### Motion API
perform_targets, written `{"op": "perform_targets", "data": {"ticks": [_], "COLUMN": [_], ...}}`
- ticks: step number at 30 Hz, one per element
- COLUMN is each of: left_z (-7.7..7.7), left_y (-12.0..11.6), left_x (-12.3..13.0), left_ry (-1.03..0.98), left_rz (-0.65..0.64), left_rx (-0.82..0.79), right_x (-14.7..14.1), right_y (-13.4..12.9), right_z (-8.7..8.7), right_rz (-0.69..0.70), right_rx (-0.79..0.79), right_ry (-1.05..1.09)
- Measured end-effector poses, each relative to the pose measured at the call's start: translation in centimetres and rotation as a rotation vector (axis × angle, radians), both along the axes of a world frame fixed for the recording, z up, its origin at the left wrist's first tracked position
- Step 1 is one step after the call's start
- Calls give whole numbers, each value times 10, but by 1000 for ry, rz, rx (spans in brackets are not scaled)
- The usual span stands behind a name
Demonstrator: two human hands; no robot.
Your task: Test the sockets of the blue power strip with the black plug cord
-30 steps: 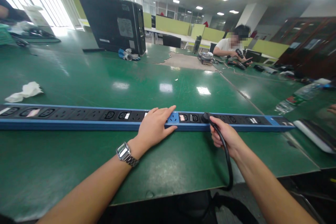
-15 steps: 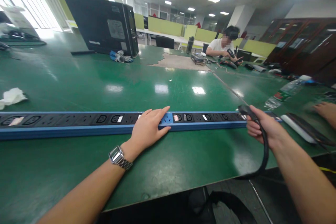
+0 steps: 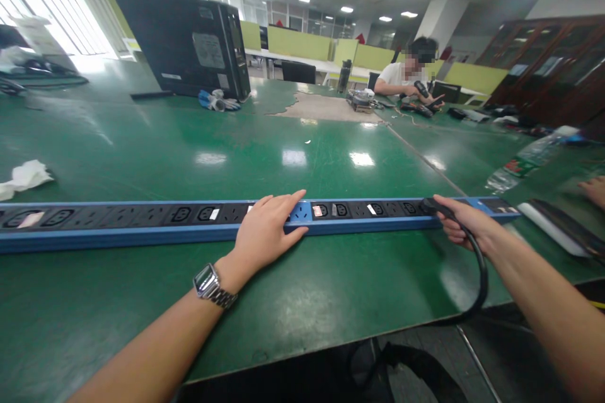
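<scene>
The black plug (image 3: 428,206) in my right hand (image 3: 460,221) changes place along the blue power strip (image 3: 352,210). A second ago it is at an outlet nearer my left hand (image 3: 261,225); half a second ago it looks lifted away from the strip, and now it is down against the face again, further right. I take that to mean the work moves to a different outlet, though from here I cannot tell whether the plug is seated or only touching.

The plug lies just beyond my right fingertips, thumb and fingers clamped on it, and its cable (image 3: 483,283) loops down past the edge of the bench (image 3: 302,302). My left hand stays put across the strip, thumb and fingers spread apart around the blue socket (image 3: 300,211) (it seems to be steadying things, as I judge it). Several outlets show between that hand and the plug, so the two hands sit well apart.
</scene>
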State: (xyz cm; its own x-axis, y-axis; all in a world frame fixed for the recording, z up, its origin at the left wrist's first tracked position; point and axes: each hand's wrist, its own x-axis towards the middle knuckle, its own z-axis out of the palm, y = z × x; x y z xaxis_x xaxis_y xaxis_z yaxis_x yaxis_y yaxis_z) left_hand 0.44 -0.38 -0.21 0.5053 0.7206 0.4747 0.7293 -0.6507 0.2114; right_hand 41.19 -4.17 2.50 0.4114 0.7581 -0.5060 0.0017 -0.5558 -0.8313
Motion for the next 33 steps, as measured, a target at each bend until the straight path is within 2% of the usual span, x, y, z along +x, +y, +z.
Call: {"op": "perform_targets", "data": {"ticks": [3, 6, 8, 9, 11, 13, 14, 15, 17, 19, 21, 23, 26, 28, 33], "left_z": [0, -2, -3, -3, -3, 0, 3, 6, 12, 17, 17, 13, 7, 5, 4], "left_y": [0, 1, 0, -1, -3, -5, -5, -6, -5, -3, -1, 0, 1, 1, 1], "left_x": [-1, 0, 3, 6, 10, 10, 6, 0, -22, -51, -80, -102, -113, -112, -112], "left_ry": [1, -14, -42, -64, -103, -146, -180, -227, -341, -406, -417, -428, -372, -341, -245], "left_rz": [-1, -13, -22, -34, -117, -245, -289, -298, -183, 43, 199, 254, 228, 199, 141], "left_rx": [10, 23, 35, 46, 86, 151, 190, 230, 303, 326, 257, 123, -25, -93, -104], "right_x": [5, -10, -44, -69, -127, -183, -204, -220, -231, -222, -203, -186, -172, -171, -173], "right_y": [-1, -2, -3, -5, -12, -20, -24, -28, -32, -32, -30, -28, -31, -36, -40], "right_z": [7, 19, 26, 29, 36, 49, 55, 61, 65, 51, 22, -13, -52, -61, -61], "right_rz": [14, -37, -44, 8, 275, 595, 706, 710, 609, 472, 420, 377, 303, 299, 308], "right_rx": [35, 251, 354, 344, 287, 339, 388, 466, 618, 668, 584, 476, 471, 511, 544], "right_ry": [-82, -42, -16, -34, -89, -162, -176, -211, -252, -263, -262, -287, -318, -335, -376]}}
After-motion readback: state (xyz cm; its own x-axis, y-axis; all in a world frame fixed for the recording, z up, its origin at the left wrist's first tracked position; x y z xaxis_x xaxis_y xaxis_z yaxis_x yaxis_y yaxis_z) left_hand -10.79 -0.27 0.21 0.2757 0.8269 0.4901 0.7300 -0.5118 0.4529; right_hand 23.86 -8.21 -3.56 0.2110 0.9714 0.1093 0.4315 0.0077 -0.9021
